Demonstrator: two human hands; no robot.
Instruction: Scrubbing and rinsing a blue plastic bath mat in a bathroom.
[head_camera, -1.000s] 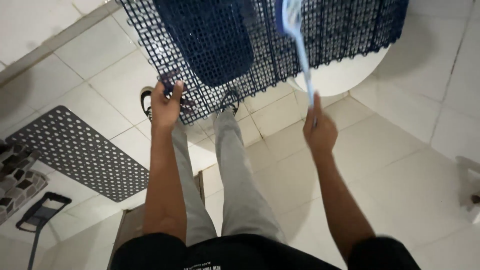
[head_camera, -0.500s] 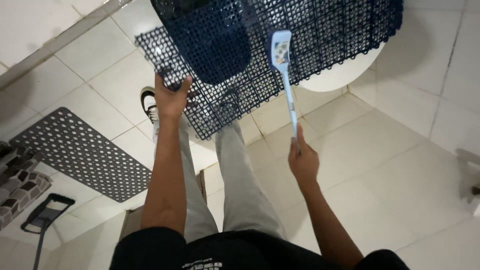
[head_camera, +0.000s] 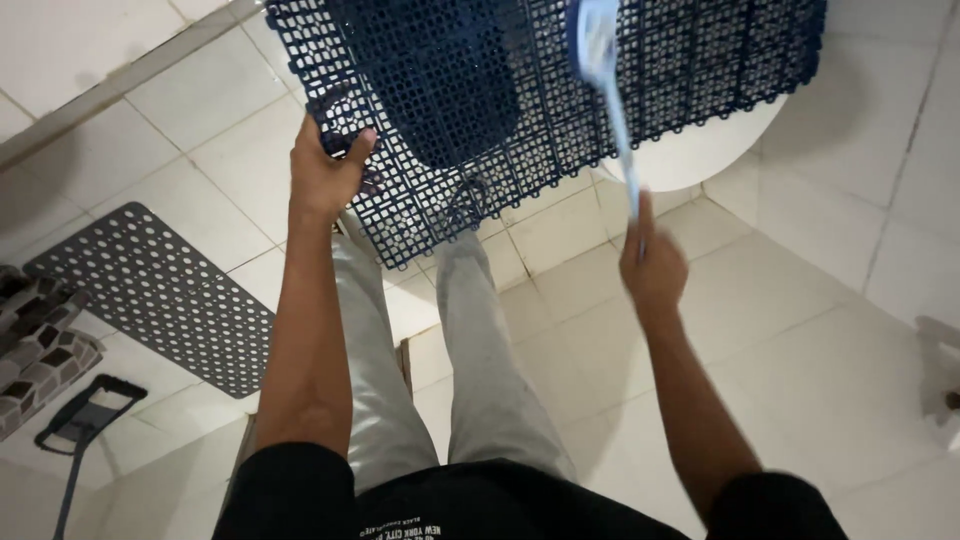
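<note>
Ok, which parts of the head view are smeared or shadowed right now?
Head view: the brush and right hand are motion-blurred; the left hand gripping the blue grid mat is sharper. Soft shadows fall on the white floor tiles; no strong glare.

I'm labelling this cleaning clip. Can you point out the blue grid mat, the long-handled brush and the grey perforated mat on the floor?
blue grid mat (head_camera: 700, 60): head view, on its open lattice, right part.
long-handled brush (head_camera: 598, 35): head view, on its blurred head.
grey perforated mat (head_camera: 160, 290): head view, on its holed middle.
</note>
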